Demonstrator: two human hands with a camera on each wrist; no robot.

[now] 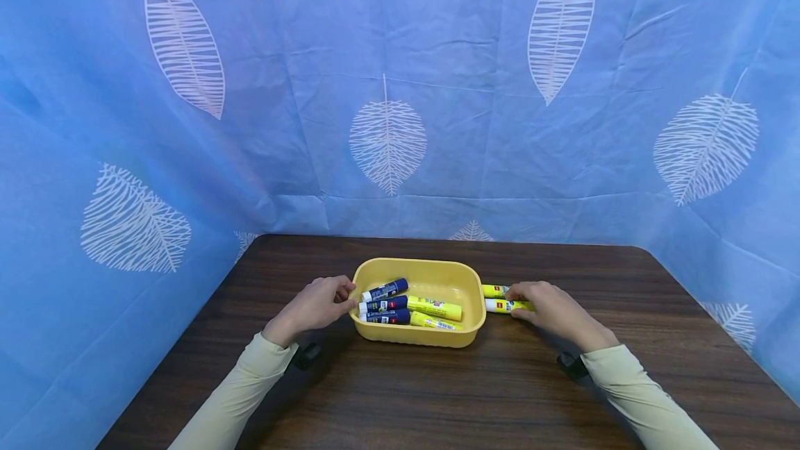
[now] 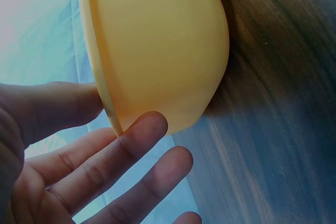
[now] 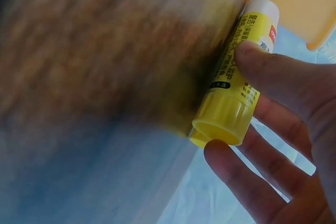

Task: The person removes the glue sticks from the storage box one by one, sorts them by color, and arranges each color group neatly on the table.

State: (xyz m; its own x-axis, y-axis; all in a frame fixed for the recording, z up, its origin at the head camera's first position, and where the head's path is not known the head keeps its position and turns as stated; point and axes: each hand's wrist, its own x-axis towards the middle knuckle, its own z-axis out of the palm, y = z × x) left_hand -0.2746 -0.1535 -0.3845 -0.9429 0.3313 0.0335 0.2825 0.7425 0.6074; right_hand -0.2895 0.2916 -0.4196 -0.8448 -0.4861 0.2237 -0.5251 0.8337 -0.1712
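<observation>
A yellow plastic basket (image 1: pixel 437 340) stands on the table with several glue sticks inside. On its left side are dark blue ones with white ends, such as the blue glue stick (image 1: pixel 385 289); to the right lie yellow ones, such as the yellow glue stick (image 1: pixel 435 308). My left hand (image 1: pixel 321 303) pinches the basket's left rim (image 2: pixel 100 61), one finger against the outer wall. Just outside the basket's right end, two yellow glue sticks lie side by side. My right hand (image 1: pixel 553 307) grips the nearer glue stick (image 3: pixel 236 72), thumb on its label; the farther glue stick (image 1: pixel 494 291) is partly covered.
The dark wood table (image 1: pixel 437 401) extends around the basket. Behind it hangs a blue curtain (image 1: pixel 462 144) with white leaf prints, which also runs along both sides. A dark band with a small device (image 1: pixel 306 355) sits at each wrist.
</observation>
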